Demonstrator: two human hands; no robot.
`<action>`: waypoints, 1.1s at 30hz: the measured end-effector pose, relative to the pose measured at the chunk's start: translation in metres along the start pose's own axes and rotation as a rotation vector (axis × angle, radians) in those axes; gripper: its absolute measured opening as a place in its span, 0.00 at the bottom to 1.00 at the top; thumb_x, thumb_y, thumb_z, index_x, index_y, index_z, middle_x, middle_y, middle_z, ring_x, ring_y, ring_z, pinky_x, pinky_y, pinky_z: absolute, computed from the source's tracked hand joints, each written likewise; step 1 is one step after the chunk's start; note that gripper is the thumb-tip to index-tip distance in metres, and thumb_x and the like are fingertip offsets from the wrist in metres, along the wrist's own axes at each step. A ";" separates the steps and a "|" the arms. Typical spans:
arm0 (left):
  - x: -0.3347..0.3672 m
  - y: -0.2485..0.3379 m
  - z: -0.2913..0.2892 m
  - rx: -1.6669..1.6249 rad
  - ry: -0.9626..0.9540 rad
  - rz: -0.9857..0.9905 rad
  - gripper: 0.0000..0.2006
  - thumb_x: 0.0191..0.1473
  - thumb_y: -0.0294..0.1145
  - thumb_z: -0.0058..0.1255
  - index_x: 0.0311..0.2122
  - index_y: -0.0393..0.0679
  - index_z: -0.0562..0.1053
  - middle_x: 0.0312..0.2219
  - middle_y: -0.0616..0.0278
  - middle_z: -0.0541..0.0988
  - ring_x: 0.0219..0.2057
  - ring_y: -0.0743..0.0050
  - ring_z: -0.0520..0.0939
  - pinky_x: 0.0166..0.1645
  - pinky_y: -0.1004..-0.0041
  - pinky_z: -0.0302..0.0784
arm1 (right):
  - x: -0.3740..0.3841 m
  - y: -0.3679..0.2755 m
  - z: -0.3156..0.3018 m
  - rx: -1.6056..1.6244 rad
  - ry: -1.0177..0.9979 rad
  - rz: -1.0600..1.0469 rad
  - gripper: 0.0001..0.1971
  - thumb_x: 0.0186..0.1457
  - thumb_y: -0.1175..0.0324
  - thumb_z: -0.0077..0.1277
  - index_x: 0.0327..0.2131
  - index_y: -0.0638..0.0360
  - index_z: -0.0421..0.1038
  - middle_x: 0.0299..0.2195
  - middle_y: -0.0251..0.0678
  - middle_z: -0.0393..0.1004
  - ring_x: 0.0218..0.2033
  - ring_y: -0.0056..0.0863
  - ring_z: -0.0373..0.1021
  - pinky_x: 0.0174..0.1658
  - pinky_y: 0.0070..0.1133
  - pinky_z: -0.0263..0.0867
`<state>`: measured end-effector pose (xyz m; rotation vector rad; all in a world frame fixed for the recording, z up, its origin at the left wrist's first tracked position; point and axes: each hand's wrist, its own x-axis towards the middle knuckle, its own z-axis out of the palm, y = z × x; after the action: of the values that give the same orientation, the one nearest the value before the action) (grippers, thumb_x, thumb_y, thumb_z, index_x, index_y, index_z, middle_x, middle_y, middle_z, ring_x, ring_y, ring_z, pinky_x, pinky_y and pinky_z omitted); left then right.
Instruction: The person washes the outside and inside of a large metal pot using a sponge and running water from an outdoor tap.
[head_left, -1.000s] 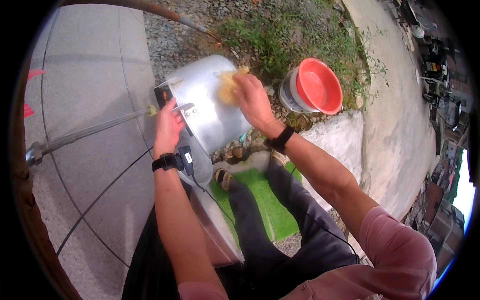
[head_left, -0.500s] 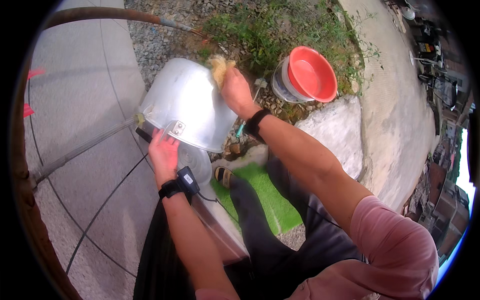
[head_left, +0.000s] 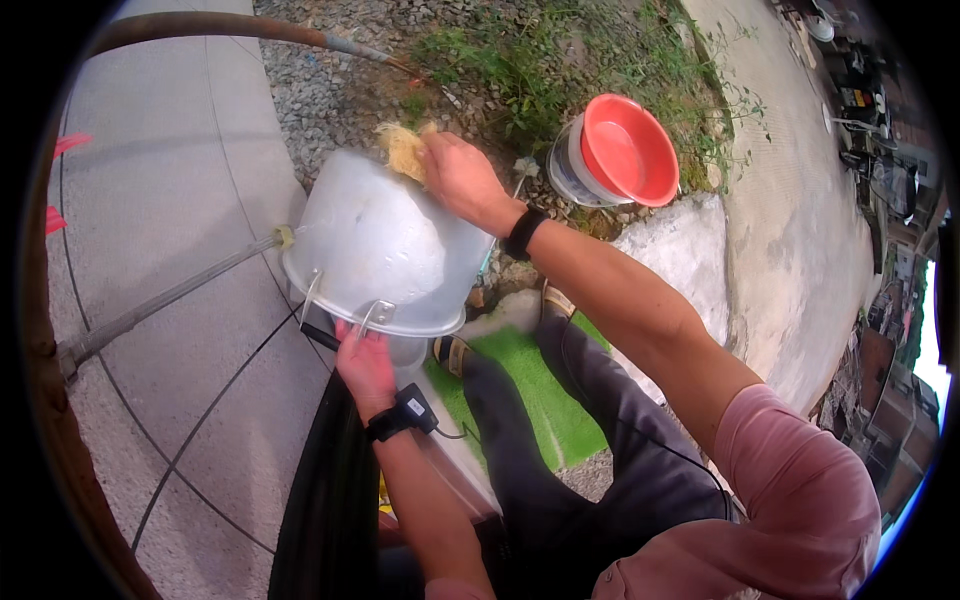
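A large silver metal pot (head_left: pixel 390 245) is tilted in front of me, its rounded base up and away and its rim toward me. My left hand (head_left: pixel 366 370) grips the rim from below at a riveted metal handle (head_left: pixel 378 316); some fingers are hidden inside the pot. A wire loop with a black grip (head_left: pixel 320 338) hangs beside that hand. My right hand (head_left: pixel 462 182) is closed on a yellowish fibrous scrubbing pad (head_left: pixel 404 152), which lies against the upper edge of the pot by its base.
A metal pipe (head_left: pixel 180 293) with a yellowish end reaches the pot's left side. Beyond my right hand, a red basin (head_left: pixel 628 150) sits on a white bucket (head_left: pixel 572 172) near weeds and gravel. A pale rock slab (head_left: pixel 680 260) lies right. Green matting (head_left: pixel 535 400) is underfoot.
The pot has turned and tipped, its rim and my left hand shifting right and down. My right hand has moved the scrubbing pad left and slightly down along the pot.
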<state>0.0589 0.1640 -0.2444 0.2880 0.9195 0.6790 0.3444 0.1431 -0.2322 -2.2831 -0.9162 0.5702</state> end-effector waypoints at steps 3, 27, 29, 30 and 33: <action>-0.016 -0.005 -0.004 -0.034 0.045 0.013 0.23 0.52 0.22 0.40 0.56 0.37 0.61 0.50 0.46 0.70 0.51 0.51 0.72 0.60 0.54 0.64 | -0.037 0.004 -0.024 0.137 0.135 -0.138 0.12 0.59 0.66 0.42 0.38 0.65 0.68 0.37 0.52 0.72 0.39 0.51 0.69 0.43 0.36 0.65; -0.058 -0.105 0.001 -0.686 -0.164 0.200 0.22 0.58 0.29 0.34 0.56 0.28 0.61 0.57 0.46 0.64 0.61 0.55 0.61 0.67 0.60 0.49 | -0.154 0.040 -0.077 0.188 0.225 -0.153 0.14 0.58 0.73 0.46 0.48 0.64 0.67 0.44 0.49 0.69 0.48 0.47 0.65 0.51 0.31 0.62; -0.054 -0.106 0.014 -0.734 -0.034 0.197 0.22 0.57 0.28 0.34 0.55 0.27 0.60 0.57 0.45 0.64 0.61 0.55 0.61 0.68 0.60 0.49 | -0.156 0.044 -0.082 0.180 0.217 -0.141 0.14 0.58 0.73 0.45 0.47 0.65 0.67 0.44 0.50 0.69 0.47 0.47 0.65 0.51 0.31 0.62; -0.053 -0.107 0.017 -0.732 -0.035 0.194 0.22 0.57 0.28 0.34 0.55 0.27 0.60 0.57 0.45 0.64 0.61 0.55 0.61 0.68 0.60 0.49 | -0.156 0.045 -0.085 0.183 0.221 -0.138 0.14 0.58 0.73 0.45 0.47 0.65 0.67 0.44 0.50 0.69 0.47 0.47 0.66 0.51 0.30 0.62; -0.057 -0.111 0.019 -0.828 0.011 0.184 0.22 0.57 0.26 0.34 0.55 0.27 0.60 0.57 0.45 0.64 0.61 0.55 0.61 0.68 0.59 0.47 | -0.164 0.047 -0.093 0.215 0.226 -0.106 0.13 0.58 0.73 0.44 0.46 0.66 0.67 0.44 0.51 0.69 0.46 0.47 0.66 0.50 0.29 0.62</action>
<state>0.0964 0.0434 -0.2533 -0.3734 0.5587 1.1685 0.3110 -0.0376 -0.1698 -2.0434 -0.8170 0.3380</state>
